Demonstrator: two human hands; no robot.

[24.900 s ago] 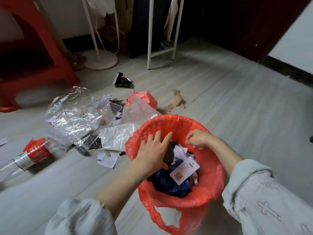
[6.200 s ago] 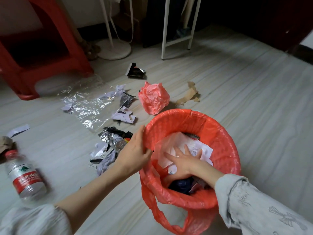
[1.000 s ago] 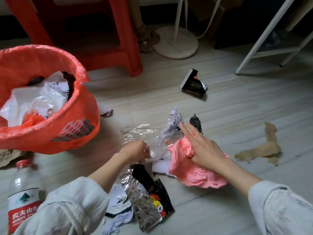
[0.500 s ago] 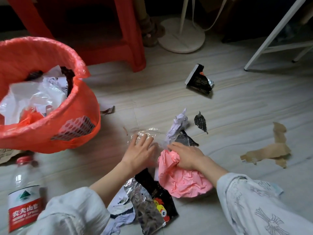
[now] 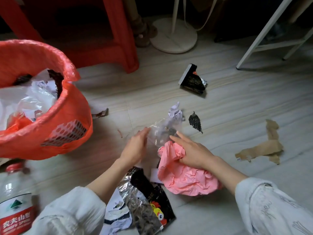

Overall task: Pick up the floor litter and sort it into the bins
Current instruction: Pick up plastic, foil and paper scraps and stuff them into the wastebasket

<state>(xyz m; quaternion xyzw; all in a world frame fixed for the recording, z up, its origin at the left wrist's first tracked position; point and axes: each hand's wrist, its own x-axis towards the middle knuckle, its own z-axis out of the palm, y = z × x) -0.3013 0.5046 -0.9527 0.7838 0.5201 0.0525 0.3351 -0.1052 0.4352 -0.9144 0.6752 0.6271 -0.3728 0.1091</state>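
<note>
Half a second before, your right hand (image 5: 194, 152) lay curled over the top of the crumpled pink bag (image 5: 184, 178) and your left hand (image 5: 135, 147) lay flat on the floor litter; at this moment both had lifted a little and the clear plastic film (image 5: 162, 131) had come up off the floor between them. Your left hand's fingers were at the film's left edge, but motion blur hid them, so I could not tell whether they pinched it or merely touched it. Your right hand was open, its forefinger stretched toward the film and its heel resting on the pink bag. The film was thin, wrinkled and see-through, with a scrap of crumpled white paper (image 5: 175, 112) showing just behind its top. The pink bag lay bunched on the floor under your right wrist, beside a black and silver snack wrapper (image 5: 147, 199) near your left sleeve. The orange-lined bin (image 5: 55, 119) stood at the left as it had before, holding white paper and plastic. A water bottle (image 5: 15, 206) stood at the lower left, a black wrapper (image 5: 192, 80) lay farther off, a small black scrap (image 5: 195, 122) sat near the film, and torn brown cardboard (image 5: 260, 146) lay well to the right.
</note>
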